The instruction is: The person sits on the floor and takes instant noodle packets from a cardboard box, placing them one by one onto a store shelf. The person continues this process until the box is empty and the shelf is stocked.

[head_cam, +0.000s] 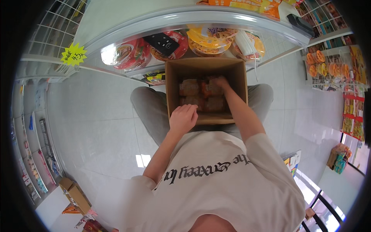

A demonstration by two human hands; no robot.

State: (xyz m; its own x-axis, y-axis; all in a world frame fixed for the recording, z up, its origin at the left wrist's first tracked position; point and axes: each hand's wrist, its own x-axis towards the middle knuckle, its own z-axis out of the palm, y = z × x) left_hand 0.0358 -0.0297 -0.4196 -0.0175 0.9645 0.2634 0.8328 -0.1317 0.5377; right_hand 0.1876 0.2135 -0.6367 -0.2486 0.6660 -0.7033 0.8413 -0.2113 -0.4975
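An open cardboard box (206, 119) stands upright between my knees. Inside it are several wrapped food packages (189, 87), dim in the box's shadow. My right hand (221, 82) reaches deep into the box, at the upper right package (211, 87); its fingertips are blurred, and whether they grip the package is not visible. Over the near left rim of the box rests my left hand (184, 117), its fingers curled inward towards the packages. What lies under those fingers is hidden.
Just beyond the box is a shop shelf (185, 17) with red instant-noodle bowls (127, 55) and yellow ones (211, 40). On them lie a black phone-like object (161, 43) and a white face mask (245, 43). Another cardboard box (76, 197) stands behind on the left.
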